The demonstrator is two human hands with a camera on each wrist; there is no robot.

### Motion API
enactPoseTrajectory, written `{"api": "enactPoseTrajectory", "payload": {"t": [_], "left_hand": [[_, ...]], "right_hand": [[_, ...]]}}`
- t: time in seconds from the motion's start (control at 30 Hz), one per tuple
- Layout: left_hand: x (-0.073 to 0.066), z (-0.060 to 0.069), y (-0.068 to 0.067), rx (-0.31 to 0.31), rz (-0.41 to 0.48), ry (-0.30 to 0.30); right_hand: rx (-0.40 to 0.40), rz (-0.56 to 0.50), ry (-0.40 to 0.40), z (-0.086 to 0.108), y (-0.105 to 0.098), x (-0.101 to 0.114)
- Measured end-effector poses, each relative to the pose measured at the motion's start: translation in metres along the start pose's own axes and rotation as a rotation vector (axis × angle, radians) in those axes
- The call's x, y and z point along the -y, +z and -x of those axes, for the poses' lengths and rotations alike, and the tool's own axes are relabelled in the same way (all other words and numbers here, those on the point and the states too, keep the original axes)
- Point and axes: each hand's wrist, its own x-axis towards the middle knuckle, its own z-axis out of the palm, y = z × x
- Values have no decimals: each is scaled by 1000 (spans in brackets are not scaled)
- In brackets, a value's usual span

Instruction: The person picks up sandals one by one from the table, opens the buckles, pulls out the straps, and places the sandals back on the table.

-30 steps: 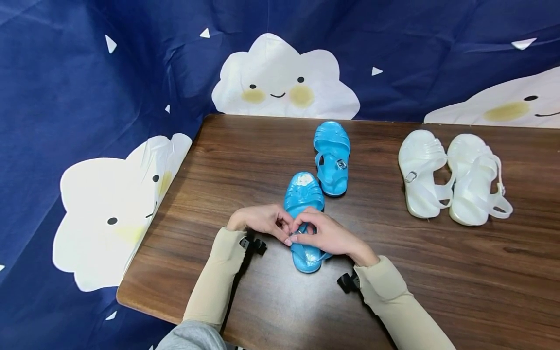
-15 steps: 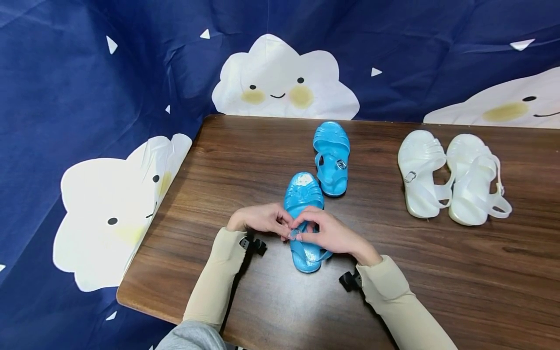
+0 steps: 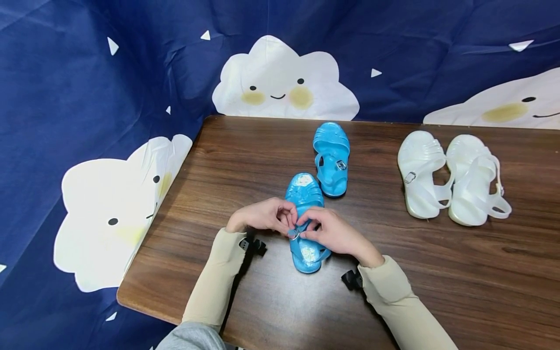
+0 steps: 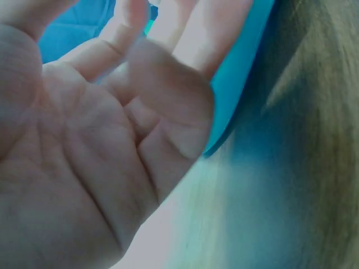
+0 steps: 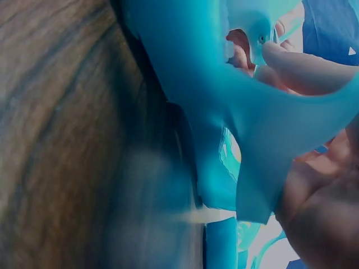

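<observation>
Look just below the centre of the frame: the nearer blue sandal [image 3: 303, 193] lies on the worktop [image 3: 271, 301]. Your right hand [image 3: 329, 231] pinches its strap [image 5: 257, 47] near the buckle [image 3: 296, 236]; your left hand [image 3: 266, 215], fingers curled in, seems to pinch it too. Steady the buckle and ease the strap straight, without twisting it.

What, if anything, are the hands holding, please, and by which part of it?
The nearer blue sandal, by its strap, pinched at or beside the metal buckle.
</observation>
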Motion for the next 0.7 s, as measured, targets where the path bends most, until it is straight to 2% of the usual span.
{"api": "enactPoseTrajectory", "payload": {"t": [0.13, 0.37, 0.53, 0.7], "left_hand": [[0, -1, 0, 24, 48, 25], [1, 1, -2, 35, -6, 35], [3, 5, -6, 53, 17, 44], [5, 7, -7, 42, 17, 54]], "right_hand": [[-4, -7, -2, 0, -1, -1], [-27, 18, 12, 0, -2, -1], [-54, 53, 10, -1, 0, -2], [-80, 54, -18, -2, 3, -3]]}}
